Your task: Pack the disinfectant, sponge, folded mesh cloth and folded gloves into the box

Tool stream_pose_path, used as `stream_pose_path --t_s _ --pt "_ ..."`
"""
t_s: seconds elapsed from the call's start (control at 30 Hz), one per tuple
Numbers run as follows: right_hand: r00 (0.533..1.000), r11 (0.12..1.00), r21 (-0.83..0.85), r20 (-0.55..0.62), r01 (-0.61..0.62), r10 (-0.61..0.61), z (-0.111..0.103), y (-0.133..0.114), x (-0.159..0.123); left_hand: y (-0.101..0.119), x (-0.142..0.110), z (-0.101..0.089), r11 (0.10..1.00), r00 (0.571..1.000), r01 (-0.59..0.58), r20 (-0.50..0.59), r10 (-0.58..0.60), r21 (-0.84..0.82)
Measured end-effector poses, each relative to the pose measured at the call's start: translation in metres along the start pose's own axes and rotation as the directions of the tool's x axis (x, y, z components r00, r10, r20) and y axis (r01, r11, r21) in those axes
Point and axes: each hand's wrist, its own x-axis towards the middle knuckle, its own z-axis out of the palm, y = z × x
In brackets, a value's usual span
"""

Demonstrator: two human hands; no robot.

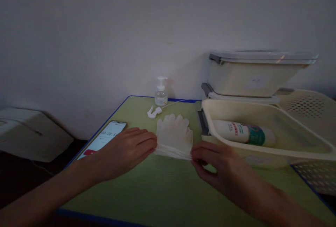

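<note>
A thin white disposable glove (173, 134) is stretched between my two hands over the green table, its fingers pointing away from me. It may be more than one glove, as the cuff shows several folds. My left hand (132, 150) pinches the left end of the cuff, fingers pressed together. At the right end, my right hand (215, 160) grips the cuff between thumb and fingertips. Just beyond the glove's fingers lies a white spray trigger head (154, 112) with a thin tube. A clear pump bottle (161, 94) stands upright behind it.
A phone (107, 136) showing a running timer lies left of my left hand. On the right, an open cream bin (294, 155) holds a white and green bottle (241, 133). Lidded boxes (244, 78) stand behind it against the wall. The table (157, 195) has a blue edge.
</note>
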Motion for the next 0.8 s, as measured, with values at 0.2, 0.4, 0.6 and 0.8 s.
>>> stream_pose_path --t_s 0.2,0.4,0.6,0.8 --pt "0.987 0.981 -0.192 -0.158 0.005 -0.036 -0.064 0.0 0.051 -0.029 0.044 -0.037 0.979 0.973 0.189 -0.119 -0.197 -0.08" --pt "0.966 0.896 -0.44 -0.253 -0.062 -0.057 -0.108 0.005 0.097 -0.052 0.093 -0.073 0.945 0.932 0.327 -0.162 -0.324 -0.008" --pt "0.941 0.883 -0.467 -0.316 -0.047 -0.118 -0.125 0.005 0.112 -0.059 0.116 -0.087 0.862 0.825 0.489 -0.251 -0.507 -0.132" --pt "0.934 0.895 -0.429 -0.354 -0.118 -0.046 -0.131 -0.004 0.112 -0.054 0.117 -0.094 0.822 0.81 0.504 -0.185 -0.556 -0.266"
